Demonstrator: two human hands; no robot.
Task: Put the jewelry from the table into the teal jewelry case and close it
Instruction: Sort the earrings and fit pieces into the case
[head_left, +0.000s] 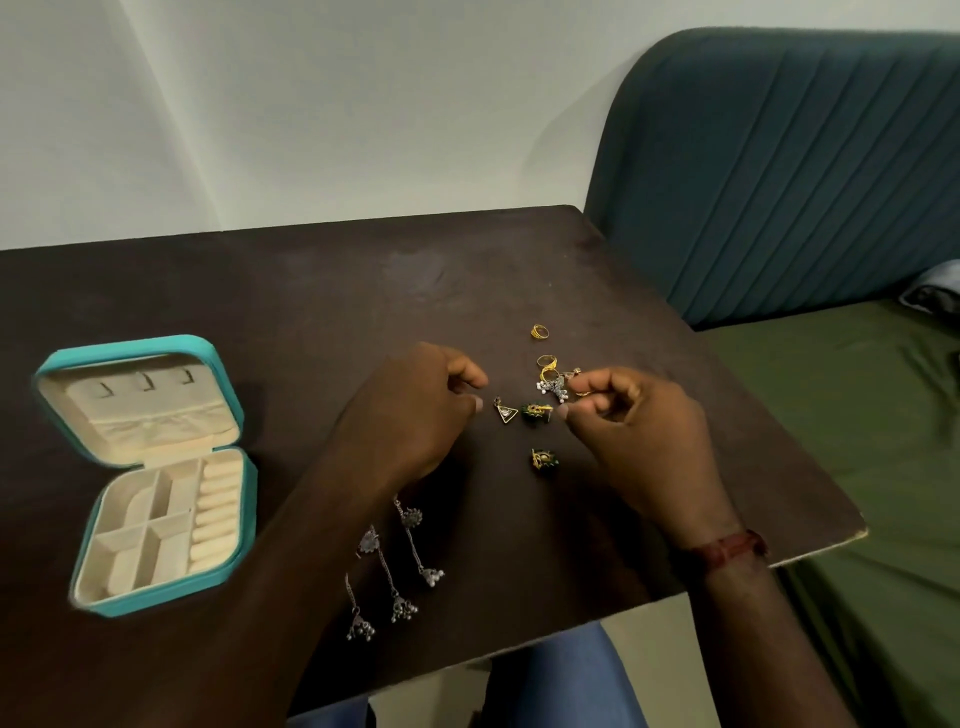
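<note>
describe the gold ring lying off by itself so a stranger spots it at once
Look at the dark table, beyond the right hand. Past the cluster of jewelry lies a gold ring. Unlike the gold rings bunched there, it sits alone, farthest from the person.

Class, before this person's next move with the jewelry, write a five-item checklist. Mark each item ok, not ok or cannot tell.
1. Teal jewelry case lid open: ok.
2. Case compartments free of jewelry: ok.
3. All jewelry off the table: not ok. The gold rings, triangle pendant, green earrings and silver drop earrings lie there.
4. Right hand holding a piece: cannot tell.
5. Left hand empty: cannot tell.
</note>
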